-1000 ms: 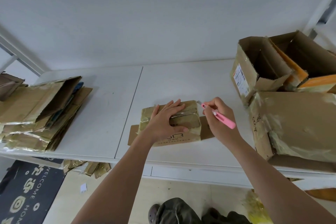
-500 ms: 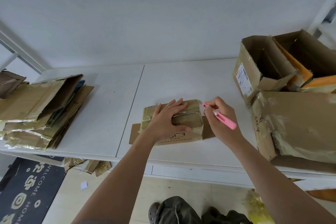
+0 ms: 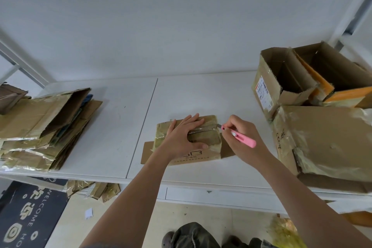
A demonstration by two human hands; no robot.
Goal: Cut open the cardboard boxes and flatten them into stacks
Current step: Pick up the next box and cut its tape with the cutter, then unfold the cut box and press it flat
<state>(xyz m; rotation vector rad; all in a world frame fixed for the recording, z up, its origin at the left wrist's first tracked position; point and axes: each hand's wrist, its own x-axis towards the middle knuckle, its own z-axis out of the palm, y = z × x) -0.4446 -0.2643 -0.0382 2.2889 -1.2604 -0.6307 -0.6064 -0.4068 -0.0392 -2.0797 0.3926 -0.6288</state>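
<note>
A small taped cardboard box (image 3: 209,139) lies near the middle of the white table (image 3: 112,127). My left hand (image 3: 182,137) presses flat on its top, fingers straight along the taped seam. My right hand (image 3: 239,137) grips a pink utility knife (image 3: 241,137) like a pen, and the blade tip sits at the right end of that seam. A stack of flattened boxes (image 3: 44,125) lies at the table's left end.
Two open boxes (image 3: 281,80) and a big taped box (image 3: 326,139) crowd the table's right end. Cardboard scraps (image 3: 94,189) lie on the floor under the table edge, beside a dark welcome mat (image 3: 26,215).
Both hands and the knife hold nearly the same places on the small box; only the view has shifted slightly.
</note>
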